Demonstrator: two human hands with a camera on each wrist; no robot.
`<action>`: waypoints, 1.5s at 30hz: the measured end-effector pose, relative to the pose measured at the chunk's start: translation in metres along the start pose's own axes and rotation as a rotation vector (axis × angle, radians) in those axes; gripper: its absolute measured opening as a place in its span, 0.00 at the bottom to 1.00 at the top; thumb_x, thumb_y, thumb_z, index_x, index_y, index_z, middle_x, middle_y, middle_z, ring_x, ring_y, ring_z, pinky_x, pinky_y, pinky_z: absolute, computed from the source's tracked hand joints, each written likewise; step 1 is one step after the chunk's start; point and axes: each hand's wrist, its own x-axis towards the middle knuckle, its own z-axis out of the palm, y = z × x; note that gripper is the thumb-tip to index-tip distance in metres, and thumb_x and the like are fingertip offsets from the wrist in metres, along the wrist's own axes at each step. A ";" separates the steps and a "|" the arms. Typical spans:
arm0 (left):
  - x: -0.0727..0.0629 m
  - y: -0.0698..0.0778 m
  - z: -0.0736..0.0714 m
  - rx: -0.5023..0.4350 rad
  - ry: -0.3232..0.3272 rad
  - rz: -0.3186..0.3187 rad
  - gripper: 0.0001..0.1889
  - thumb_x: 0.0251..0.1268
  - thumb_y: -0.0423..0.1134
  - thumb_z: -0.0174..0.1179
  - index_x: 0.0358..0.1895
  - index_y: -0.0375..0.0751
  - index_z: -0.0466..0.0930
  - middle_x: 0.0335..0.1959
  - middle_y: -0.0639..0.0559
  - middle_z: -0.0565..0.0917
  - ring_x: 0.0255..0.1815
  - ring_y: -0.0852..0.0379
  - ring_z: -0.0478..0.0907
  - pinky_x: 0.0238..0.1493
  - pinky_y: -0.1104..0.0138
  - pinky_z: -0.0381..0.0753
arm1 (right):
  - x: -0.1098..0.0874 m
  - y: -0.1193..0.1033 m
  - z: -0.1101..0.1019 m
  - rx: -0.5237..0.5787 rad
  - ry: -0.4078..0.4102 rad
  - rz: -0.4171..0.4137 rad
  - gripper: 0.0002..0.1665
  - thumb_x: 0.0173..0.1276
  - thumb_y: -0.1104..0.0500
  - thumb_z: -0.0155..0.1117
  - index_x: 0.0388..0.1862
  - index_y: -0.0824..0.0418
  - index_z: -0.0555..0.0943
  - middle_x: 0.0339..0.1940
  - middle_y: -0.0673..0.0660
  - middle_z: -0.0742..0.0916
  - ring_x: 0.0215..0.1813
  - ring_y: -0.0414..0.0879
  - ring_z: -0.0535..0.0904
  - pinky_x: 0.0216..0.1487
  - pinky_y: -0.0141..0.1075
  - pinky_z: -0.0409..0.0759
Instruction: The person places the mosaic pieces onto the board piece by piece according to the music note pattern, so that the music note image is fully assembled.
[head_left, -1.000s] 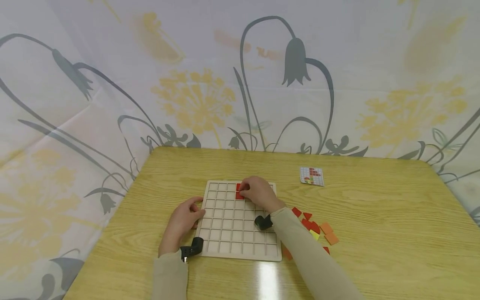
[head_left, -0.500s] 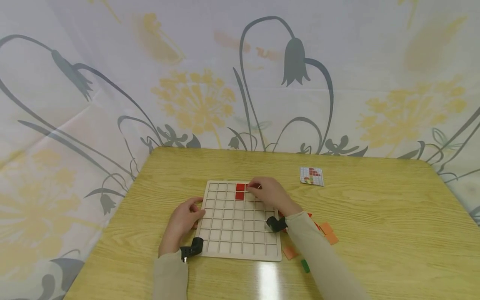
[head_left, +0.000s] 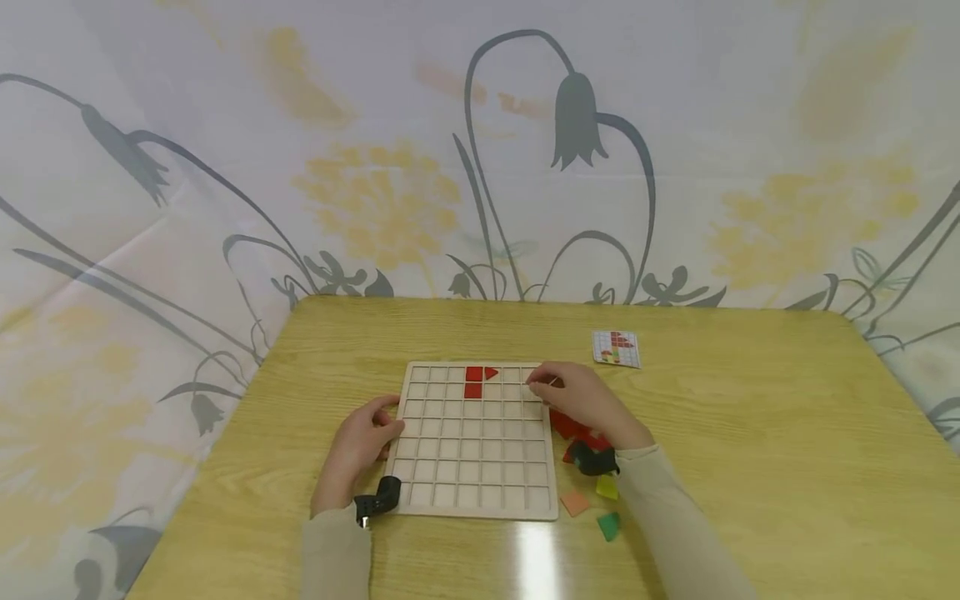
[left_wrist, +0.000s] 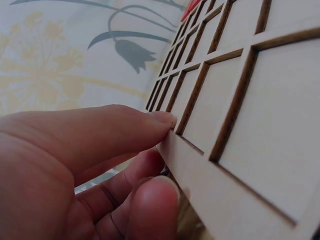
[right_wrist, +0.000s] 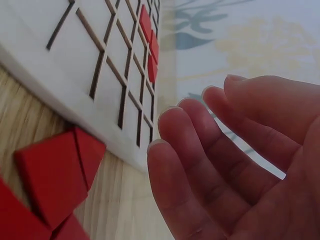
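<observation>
A pale wooden grid board (head_left: 465,500) lies on the table with two red square tiles (head_left: 473,390) and a red triangle tile (head_left: 491,373) in its far rows. My left hand (head_left: 362,440) holds the board's left edge; in the left wrist view the thumb (left_wrist: 160,118) presses the rim and the other fingers curl beside it. Over the board's far right corner is my right hand (head_left: 585,398), its fingers (right_wrist: 175,130) loosely bent, with nothing between them in the right wrist view. Red tiles (right_wrist: 52,172) lie just beneath it, beside the board.
Right of the board lie more loose pieces: an orange square (head_left: 575,502), a yellow piece (head_left: 607,487) and a green piece (head_left: 609,525). A pattern card (head_left: 617,349) rests farther back on the wooden table (head_left: 750,417). A floral curtain (head_left: 675,83) hangs behind the table.
My right hand has left the far row and moved right, towards the loose tiles. The red triangle now shows in the grid beside the top red square. My left hand stays on the edge.
</observation>
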 end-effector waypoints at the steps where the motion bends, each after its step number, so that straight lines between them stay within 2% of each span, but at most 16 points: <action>1: 0.000 0.000 0.000 0.000 -0.001 -0.002 0.22 0.59 0.37 0.57 0.59 0.45 0.69 0.33 0.48 0.72 0.19 0.56 0.70 0.21 0.66 0.73 | -0.003 0.001 -0.001 -0.002 0.006 -0.001 0.14 0.65 0.51 0.55 0.44 0.54 0.80 0.39 0.47 0.81 0.37 0.41 0.75 0.38 0.38 0.73; 6: -0.001 -0.001 -0.001 -0.010 -0.015 -0.007 0.22 0.59 0.37 0.57 0.58 0.46 0.69 0.34 0.47 0.72 0.19 0.56 0.69 0.22 0.66 0.74 | -0.019 0.011 -0.005 0.043 0.017 0.015 0.14 0.65 0.50 0.55 0.45 0.54 0.79 0.40 0.48 0.81 0.38 0.42 0.75 0.40 0.39 0.72; 13: 0.000 0.000 -0.002 -0.006 -0.014 0.010 0.23 0.59 0.37 0.57 0.59 0.45 0.68 0.34 0.47 0.72 0.19 0.57 0.69 0.22 0.66 0.74 | -0.030 0.023 -0.012 0.104 0.027 0.037 0.15 0.65 0.51 0.55 0.47 0.55 0.79 0.32 0.51 0.82 0.32 0.45 0.76 0.31 0.38 0.75; 21: 0.000 -0.002 -0.004 0.006 -0.022 0.012 0.23 0.59 0.37 0.57 0.59 0.45 0.68 0.34 0.48 0.72 0.19 0.56 0.70 0.22 0.65 0.73 | -0.035 0.029 -0.022 0.100 -0.022 0.012 0.14 0.65 0.56 0.56 0.47 0.55 0.80 0.40 0.52 0.82 0.34 0.47 0.77 0.32 0.39 0.76; 26: 0.001 -0.002 -0.004 0.010 -0.026 0.012 0.23 0.59 0.37 0.56 0.59 0.45 0.67 0.34 0.48 0.72 0.18 0.56 0.69 0.22 0.65 0.74 | -0.035 0.036 -0.025 0.047 -0.050 -0.025 0.13 0.64 0.58 0.56 0.48 0.57 0.79 0.38 0.53 0.81 0.32 0.44 0.77 0.30 0.36 0.75; 32: 0.001 -0.002 -0.003 0.020 -0.039 0.015 0.23 0.60 0.37 0.56 0.60 0.44 0.67 0.34 0.48 0.71 0.18 0.57 0.69 0.22 0.66 0.74 | -0.038 0.046 -0.025 0.057 -0.119 -0.043 0.15 0.65 0.61 0.55 0.50 0.60 0.77 0.35 0.52 0.79 0.29 0.44 0.77 0.29 0.36 0.75; 39: 0.000 -0.003 -0.002 0.016 -0.031 0.009 0.23 0.59 0.36 0.56 0.60 0.43 0.67 0.34 0.48 0.71 0.19 0.57 0.69 0.21 0.66 0.74 | -0.040 0.052 -0.025 0.026 -0.134 -0.041 0.16 0.62 0.64 0.57 0.50 0.60 0.77 0.36 0.52 0.79 0.31 0.43 0.75 0.31 0.36 0.74; 45: 0.001 -0.001 -0.002 0.010 -0.029 0.016 0.23 0.59 0.37 0.56 0.60 0.44 0.67 0.34 0.48 0.71 0.19 0.57 0.69 0.21 0.66 0.74 | -0.041 0.052 -0.026 -0.053 -0.138 -0.051 0.17 0.60 0.66 0.57 0.49 0.58 0.78 0.38 0.52 0.77 0.34 0.43 0.70 0.36 0.37 0.71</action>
